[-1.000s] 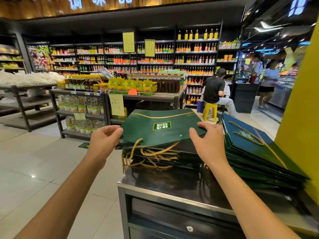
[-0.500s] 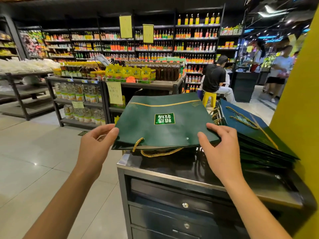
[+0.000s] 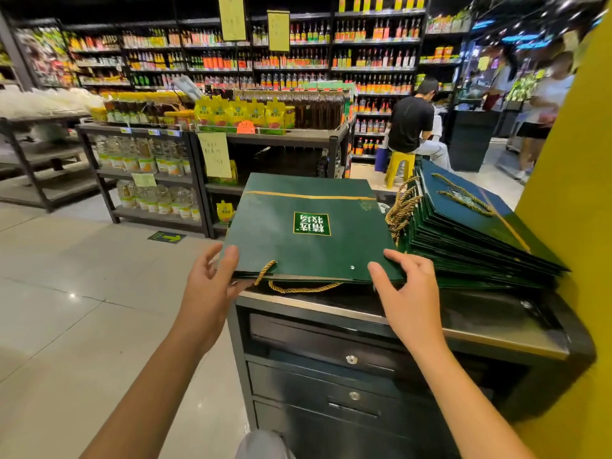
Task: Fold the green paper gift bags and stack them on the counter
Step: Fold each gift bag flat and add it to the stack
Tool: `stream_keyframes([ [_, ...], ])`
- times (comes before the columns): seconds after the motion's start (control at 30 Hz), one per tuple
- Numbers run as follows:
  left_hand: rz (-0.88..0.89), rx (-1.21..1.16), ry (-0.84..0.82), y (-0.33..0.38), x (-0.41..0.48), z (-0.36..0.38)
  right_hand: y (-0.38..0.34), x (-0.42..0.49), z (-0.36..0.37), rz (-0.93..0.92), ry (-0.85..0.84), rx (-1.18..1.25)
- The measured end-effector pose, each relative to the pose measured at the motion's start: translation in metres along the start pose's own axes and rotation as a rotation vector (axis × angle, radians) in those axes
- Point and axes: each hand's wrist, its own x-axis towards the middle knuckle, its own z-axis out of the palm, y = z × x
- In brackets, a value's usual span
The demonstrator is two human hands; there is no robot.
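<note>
Flatly, folded bag (image 3: 308,226) in left hand (image 3: 212,286), right hand (image 3: 410,299), stack (image 3: 480,236) beside

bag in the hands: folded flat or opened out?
Folded flat: the bag is one thin sheet, layers pressed together at the near edge; left hand and right hand hold its near corners.

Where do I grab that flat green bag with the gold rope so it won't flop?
Take the flat green bag by its two near corners, coming from the front, thumb on top and fingers underneath. It is wide and thin, and the rope handle hangs at mid-edge. The left hand and right hand sit there.
</note>
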Motion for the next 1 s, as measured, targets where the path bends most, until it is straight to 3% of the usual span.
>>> stream_keyframes([
  [0.1, -0.023, 0.024, -0.156, -0.005, -0.008, -0.001, 0.002, 0.001, 0.0, 0.012, -0.004, -0.003],
  [0.2, 0.033, 0.308, -0.16, -0.006, -0.018, -0.009, 0.003, 0.001, -0.002, 0.026, -0.004, 0.019],
  [0.33, 0.144, 0.611, -0.297, -0.008, -0.026, -0.013, 0.004, 0.001, -0.002, 0.029, 0.018, 0.028],
  [0.47, 0.411, 0.9, -0.155, -0.02, -0.019, -0.009, 0.004, 0.0, -0.001, 0.027, 0.02, 0.016],
  [0.53, 0.479, 0.881, -0.089, -0.021, -0.017, -0.007, 0.003, 0.0, -0.001, 0.029, 0.019, 0.014],
  [0.7, 0.508, 0.769, -0.141, -0.011, -0.017, -0.002, 0.003, 0.001, -0.001, 0.04, 0.026, 0.033],
  [1.0, 0.225, 0.408, -0.277, 0.006, -0.03, 0.011, 0.0, -0.002, 0.001, 0.047, 0.057, 0.088],
])
